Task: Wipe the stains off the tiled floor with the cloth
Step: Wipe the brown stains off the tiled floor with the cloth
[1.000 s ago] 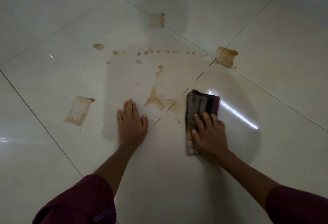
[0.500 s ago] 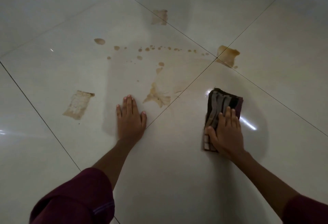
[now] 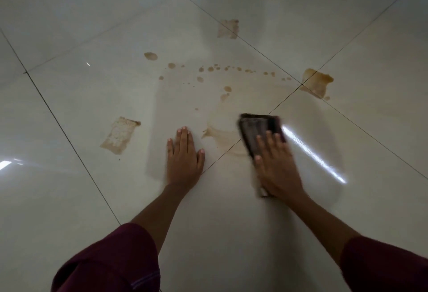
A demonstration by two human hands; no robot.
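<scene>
Dark red sleeves are cut off at the bottom edge. The left hand lies flat on the tiled floor, fingers straight, holding nothing. The right hand presses flat on the folded cloth, blurred and half hidden beneath it, beside a smeared stain. Farther off lie brown drops and patches.
</scene>
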